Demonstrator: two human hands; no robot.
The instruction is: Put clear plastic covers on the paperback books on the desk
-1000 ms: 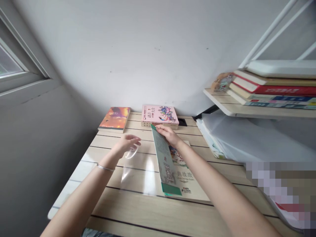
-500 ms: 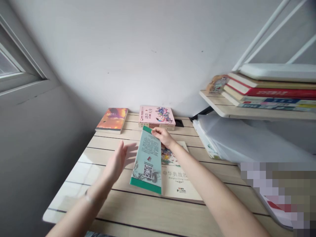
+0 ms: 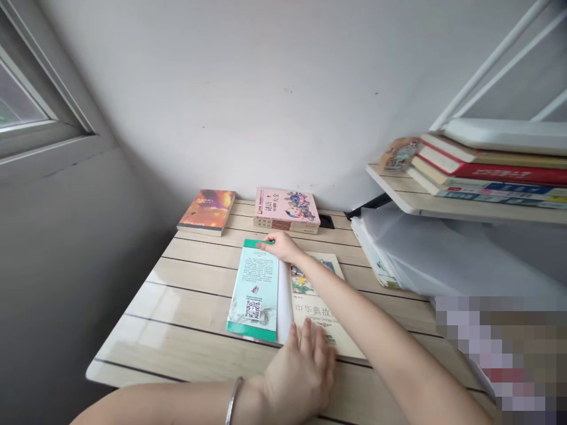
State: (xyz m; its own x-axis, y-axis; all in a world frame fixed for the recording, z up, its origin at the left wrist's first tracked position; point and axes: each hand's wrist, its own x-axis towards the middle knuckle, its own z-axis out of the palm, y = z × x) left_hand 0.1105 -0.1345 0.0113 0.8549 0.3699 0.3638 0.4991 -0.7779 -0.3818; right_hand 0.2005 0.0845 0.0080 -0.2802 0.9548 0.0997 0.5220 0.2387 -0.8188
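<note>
A cream book [image 3: 354, 336] with a coloured picture on its front lies on the table. From its left side a pale blue flap [image 3: 261, 283] with green ends, small print and a QR code is folded out, a white strip showing between them. My right hand [image 3: 281, 247] grips the flap's top edge between thumb and fingers, and its forearm crosses over the cream cover. Fingers stretched out, my left hand [image 3: 303, 366] lies over the lower left of the cover, a silver bangle at its wrist. Part of the cover is hidden by both arms.
An orange-and-purple book [image 3: 207, 209] lies at the table's back left. Beside it is a small stack topped by a pink book [image 3: 286, 203]. To the right, a shelf [image 3: 398, 192] carries stacked books, with papers in plastic [image 3: 407, 254] below.
My left hand has moved right and down from beside the flap onto the lower cover. The flap, still in my right hand, has swung left and down, flatter, exposing a white strip.
</note>
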